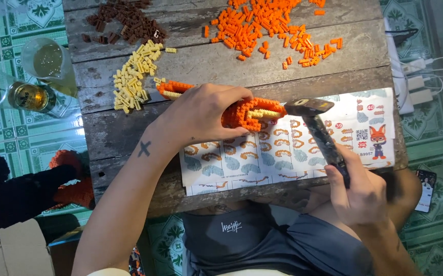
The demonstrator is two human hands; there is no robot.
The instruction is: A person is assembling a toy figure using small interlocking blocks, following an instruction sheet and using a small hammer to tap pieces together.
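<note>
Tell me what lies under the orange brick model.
Under the model lies the instruction sheet on the wooden table. The left hand covers the model's middle, so what lies beneath there is hidden. The right hand holds a hammer beside it.

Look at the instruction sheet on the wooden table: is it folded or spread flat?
Spread flat. The instruction sheet lies open on the table, its rows of step pictures showing, under the left hand and the block model.

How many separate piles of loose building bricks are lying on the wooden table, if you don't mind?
3. A brown pile sits at the far left edge, a pale yellow pile just nearer below it, and a large orange pile at the far right. More may lie beyond the frame's top edge.
</note>
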